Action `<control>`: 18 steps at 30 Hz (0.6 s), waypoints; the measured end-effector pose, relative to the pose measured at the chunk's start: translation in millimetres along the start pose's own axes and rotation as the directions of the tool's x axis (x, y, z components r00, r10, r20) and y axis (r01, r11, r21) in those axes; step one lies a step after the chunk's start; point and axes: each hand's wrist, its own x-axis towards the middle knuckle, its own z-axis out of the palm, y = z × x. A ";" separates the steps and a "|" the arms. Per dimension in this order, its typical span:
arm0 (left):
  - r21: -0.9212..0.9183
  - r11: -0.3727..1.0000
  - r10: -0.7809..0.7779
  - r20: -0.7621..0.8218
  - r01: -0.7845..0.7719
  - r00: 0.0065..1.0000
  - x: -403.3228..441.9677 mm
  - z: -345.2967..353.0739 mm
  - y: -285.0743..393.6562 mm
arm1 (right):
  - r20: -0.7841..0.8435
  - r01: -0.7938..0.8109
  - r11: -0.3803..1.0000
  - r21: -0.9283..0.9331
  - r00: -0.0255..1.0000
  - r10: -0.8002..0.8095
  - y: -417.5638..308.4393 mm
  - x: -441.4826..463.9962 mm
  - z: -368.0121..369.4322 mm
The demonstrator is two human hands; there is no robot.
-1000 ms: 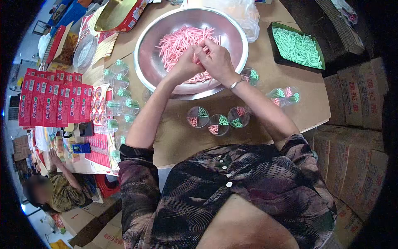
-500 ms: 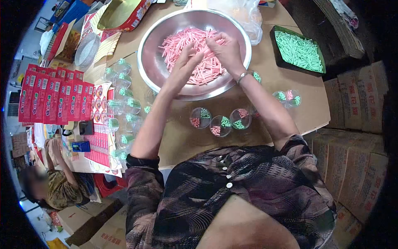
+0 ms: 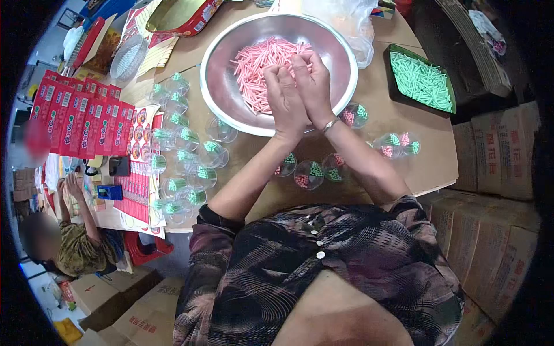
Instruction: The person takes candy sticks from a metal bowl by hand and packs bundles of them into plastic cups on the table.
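A wide steel bowl (image 3: 210, 75) holds a heap of thin pink sticks (image 3: 259, 63). Over its near side, my left hand (image 3: 285, 106) and my right hand (image 3: 314, 89) are pressed together with fingers curled, at the right part of the heap. What lies between the palms is hidden. Just below my forearms stand clear round cups (image 3: 309, 175) with pink and green stick ends showing in separate sections. Beside my right wrist is another such cup (image 3: 354, 115).
Clear cups with green sticks (image 3: 187, 138) crowd the left side. A black tray (image 3: 393, 86) of green sticks lies at right, near more filled cups (image 3: 398, 144). Red packets (image 3: 81, 118) stand far left, where another person (image 3: 86, 248) sits. Cardboard boxes (image 3: 490, 230) are stacked at right.
My hands have come together and moved closer to me, from apart over the heap to pressed against each other. The view has shifted slightly, showing more of the cups at left.
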 end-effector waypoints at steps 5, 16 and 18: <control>-0.013 0.997 -0.079 -0.001 0.079 0.997 15.0 -12.6 -25.8 | 0.126 -0.124 0.991 -0.043 0.984 0.128 -8.3 -15.1 2.8; -0.283 0.848 -0.431 0.123 0.448 0.894 18.8 -27.2 -4.6 | 0.148 0.241 0.951 -0.193 0.965 -0.215 -22.3 -23.0 9.9; -0.160 0.918 -0.335 0.176 0.362 0.926 23.3 -27.5 -9.4 | 0.159 0.149 0.965 -0.216 0.980 -0.116 -16.7 -14.5 7.3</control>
